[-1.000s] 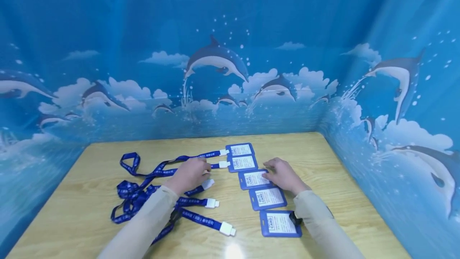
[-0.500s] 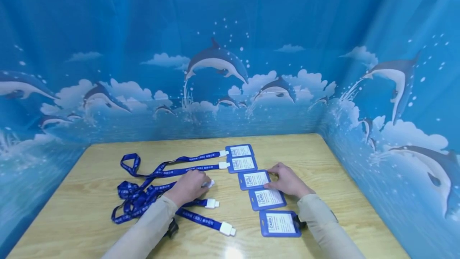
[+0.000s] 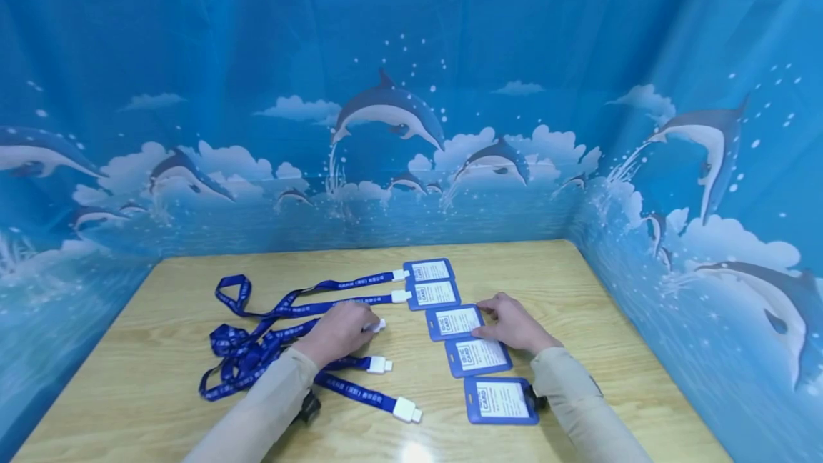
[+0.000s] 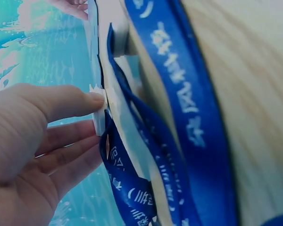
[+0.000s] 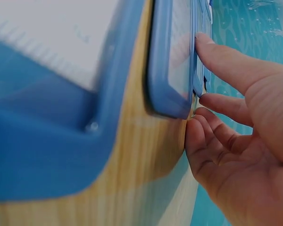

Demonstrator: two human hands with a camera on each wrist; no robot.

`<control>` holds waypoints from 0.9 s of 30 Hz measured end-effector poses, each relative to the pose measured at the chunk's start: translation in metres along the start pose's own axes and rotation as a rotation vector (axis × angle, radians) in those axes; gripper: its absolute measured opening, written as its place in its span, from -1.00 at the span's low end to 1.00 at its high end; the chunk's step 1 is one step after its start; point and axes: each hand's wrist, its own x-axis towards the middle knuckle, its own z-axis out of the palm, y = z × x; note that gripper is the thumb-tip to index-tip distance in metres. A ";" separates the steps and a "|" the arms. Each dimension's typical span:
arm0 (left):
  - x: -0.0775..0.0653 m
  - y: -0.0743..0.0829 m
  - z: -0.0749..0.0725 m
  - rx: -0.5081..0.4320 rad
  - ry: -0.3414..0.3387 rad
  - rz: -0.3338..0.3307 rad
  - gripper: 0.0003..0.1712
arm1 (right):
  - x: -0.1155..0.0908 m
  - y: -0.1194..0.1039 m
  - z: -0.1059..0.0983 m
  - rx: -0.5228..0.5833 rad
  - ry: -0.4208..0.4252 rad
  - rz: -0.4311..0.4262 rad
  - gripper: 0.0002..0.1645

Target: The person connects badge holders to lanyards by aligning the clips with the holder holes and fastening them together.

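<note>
both hands (image 3: pixel 424 329) unmoved; clip (image 3: pixel 376 325) half hidden

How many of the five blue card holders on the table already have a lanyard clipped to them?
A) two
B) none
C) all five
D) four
A: only the two far card holders meet white lanyard clips; the other three lie loose in a row, and the left hand pinches a free clip short of the third holder, which the right hand touches.
</note>
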 end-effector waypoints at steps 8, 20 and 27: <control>0.005 0.005 -0.005 0.006 0.010 0.006 -0.80 | 0.000 -0.003 0.000 0.001 0.000 -0.010 -0.24; 0.008 0.012 -0.002 0.015 0.054 0.090 -0.81 | 0.001 -0.010 0.007 0.020 0.007 -0.031 -0.24; 0.012 0.017 0.002 0.019 0.038 0.098 -0.79 | 0.002 -0.016 0.011 0.003 0.008 -0.047 -0.25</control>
